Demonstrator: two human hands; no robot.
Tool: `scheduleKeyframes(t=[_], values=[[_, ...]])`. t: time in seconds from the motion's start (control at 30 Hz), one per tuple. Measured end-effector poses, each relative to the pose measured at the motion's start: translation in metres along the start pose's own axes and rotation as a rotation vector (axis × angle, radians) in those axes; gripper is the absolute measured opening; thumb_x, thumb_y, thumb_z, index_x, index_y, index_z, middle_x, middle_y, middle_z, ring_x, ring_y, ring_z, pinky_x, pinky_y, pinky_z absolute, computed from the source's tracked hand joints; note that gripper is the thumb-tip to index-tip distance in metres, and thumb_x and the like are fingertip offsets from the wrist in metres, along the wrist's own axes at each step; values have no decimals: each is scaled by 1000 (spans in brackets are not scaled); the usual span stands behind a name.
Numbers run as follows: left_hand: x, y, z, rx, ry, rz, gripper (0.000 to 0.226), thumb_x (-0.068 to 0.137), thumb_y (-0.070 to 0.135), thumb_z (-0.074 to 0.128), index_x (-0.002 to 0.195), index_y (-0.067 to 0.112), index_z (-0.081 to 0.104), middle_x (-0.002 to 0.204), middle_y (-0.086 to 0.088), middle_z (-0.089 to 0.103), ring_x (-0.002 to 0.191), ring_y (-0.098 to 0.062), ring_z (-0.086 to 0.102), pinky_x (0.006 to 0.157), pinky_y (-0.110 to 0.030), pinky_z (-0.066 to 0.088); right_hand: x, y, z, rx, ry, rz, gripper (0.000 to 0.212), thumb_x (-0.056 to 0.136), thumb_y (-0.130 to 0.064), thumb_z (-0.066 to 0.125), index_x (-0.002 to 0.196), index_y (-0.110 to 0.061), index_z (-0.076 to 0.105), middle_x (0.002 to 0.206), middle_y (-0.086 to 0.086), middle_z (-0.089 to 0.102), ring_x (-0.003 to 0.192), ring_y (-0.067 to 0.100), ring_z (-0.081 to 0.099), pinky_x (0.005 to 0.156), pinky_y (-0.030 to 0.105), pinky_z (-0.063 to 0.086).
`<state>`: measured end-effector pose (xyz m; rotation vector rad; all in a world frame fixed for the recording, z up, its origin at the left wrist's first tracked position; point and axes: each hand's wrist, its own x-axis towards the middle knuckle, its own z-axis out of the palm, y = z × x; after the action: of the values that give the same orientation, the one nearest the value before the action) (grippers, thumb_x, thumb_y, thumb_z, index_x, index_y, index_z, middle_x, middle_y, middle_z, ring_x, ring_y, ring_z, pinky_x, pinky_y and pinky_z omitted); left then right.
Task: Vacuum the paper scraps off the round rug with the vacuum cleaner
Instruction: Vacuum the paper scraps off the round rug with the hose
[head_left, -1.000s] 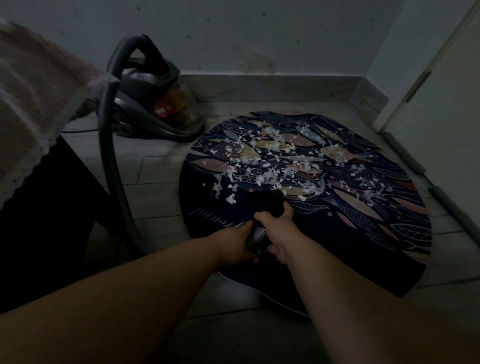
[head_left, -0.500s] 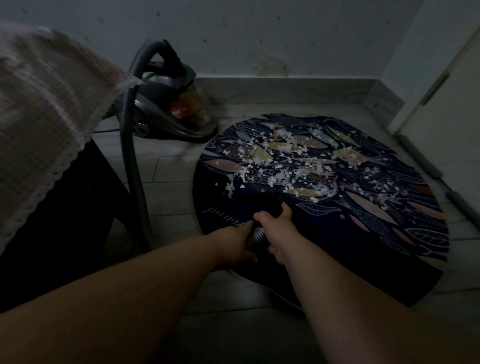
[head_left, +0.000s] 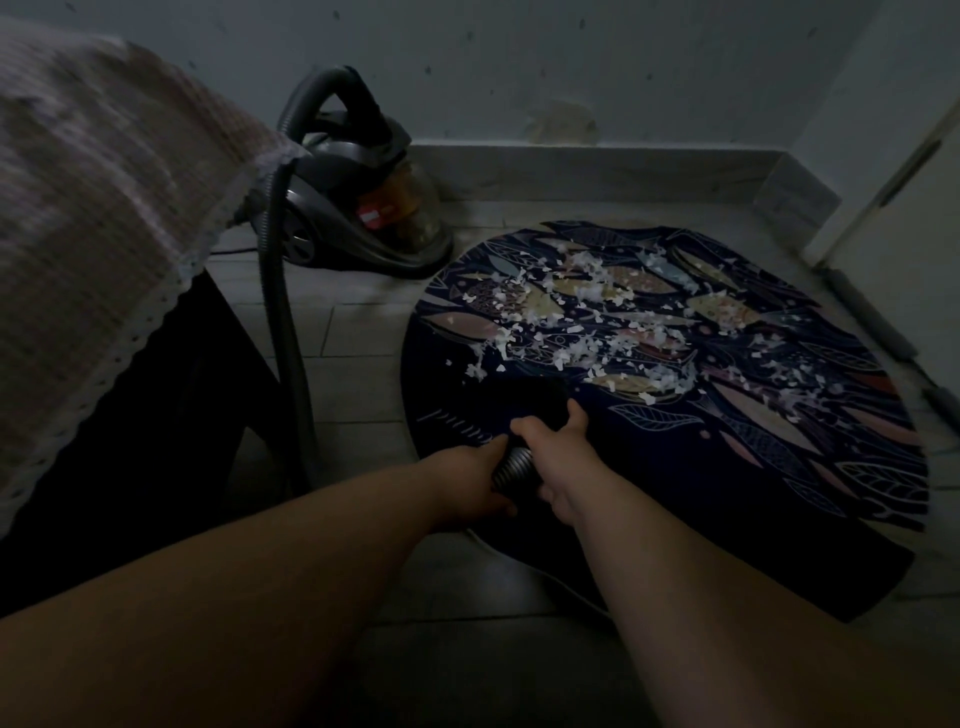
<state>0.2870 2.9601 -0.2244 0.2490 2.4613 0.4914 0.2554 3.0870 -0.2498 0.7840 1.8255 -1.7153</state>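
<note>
The ribbed hose (head_left: 511, 469) is gripped by both hands, left hand (head_left: 465, 483) behind, right hand (head_left: 556, 457) ahead, at the rug's (head_left: 753, 519) near edge. The dark nozzle (head_left: 524, 402) is set just short of the scraps (head_left: 571, 332), strewn across the rug's middle. A slow, flat push forward is wanted, so scraps are sucked, not scattered.

Nozzle (head_left: 535, 400) too dark to make out — hose (head_left: 284, 322) partly behind the cloth (head_left: 104, 208), cut off left
</note>
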Motion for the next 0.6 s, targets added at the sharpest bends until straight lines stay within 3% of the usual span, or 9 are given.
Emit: scheduleKeyframes(t=[0.23,0.43,0.53,0.6], values=[[-5,-19,-7,-32,26,-44,91,88,38,62,152,21,0,150,-12,34,134,-25,39,102,-24,34,11,-3,21,-23,-48,-13,89,87,-33,65,149,-51,4,136,7,48,104,30,58,94,51,51],[2,-19,-11,-54,5,-26,91,88,37,62,152,20,-1,149,-13,36,133,-25,39,102,-23,34,16,-6,20,-48,-6,-20,85,91,-30,60,152,-45,3,115,5,48,88,26,58,62,33,51],[7,-12,-13,-62,-1,-2,89,89,35,61,151,20,0,150,-12,35,134,-23,38,102,-22,33,18,-9,12,-69,39,-17,85,91,-31,59,152,-44,1,118,7,48,85,25,56,59,32,47],[12,-6,-13,-65,-7,11,89,89,35,61,152,19,-1,151,-11,32,135,-23,37,102,-21,32,19,-10,7,-68,73,-14,86,91,-31,59,152,-45,0,118,8,49,86,26,56,66,37,52]])
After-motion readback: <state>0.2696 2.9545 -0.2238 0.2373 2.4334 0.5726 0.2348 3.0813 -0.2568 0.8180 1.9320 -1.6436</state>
